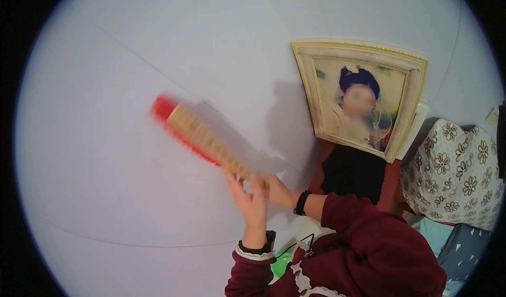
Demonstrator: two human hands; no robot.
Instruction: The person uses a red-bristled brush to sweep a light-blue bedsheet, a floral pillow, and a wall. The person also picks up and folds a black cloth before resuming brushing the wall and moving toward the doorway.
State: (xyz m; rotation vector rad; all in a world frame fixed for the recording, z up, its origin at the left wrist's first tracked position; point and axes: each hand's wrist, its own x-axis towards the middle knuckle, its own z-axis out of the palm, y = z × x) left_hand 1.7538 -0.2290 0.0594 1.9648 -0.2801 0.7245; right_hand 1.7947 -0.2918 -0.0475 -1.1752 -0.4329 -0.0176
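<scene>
A long tan brush (203,138) with red bristles along its lower side and a red end slants up and to the left in front of the pale wall. Motion smears it, and the marks on its tan side are blurred. My right hand (275,189), with a black band at the wrist, is closed around its lower end. My left hand (250,205) sits just below and to the left, with its fingers closed at the same end of the brush. Both arms wear dark red sleeves, and the left cuff has white frilled trim.
A framed portrait (308,86) in a cream frame stands against the pale wall (132,202) at the right. Below it is a black cloth (352,174) over something red. Farther right are a flower-patterned cloth bundle (453,173) and dark bedding with white triangles (466,252).
</scene>
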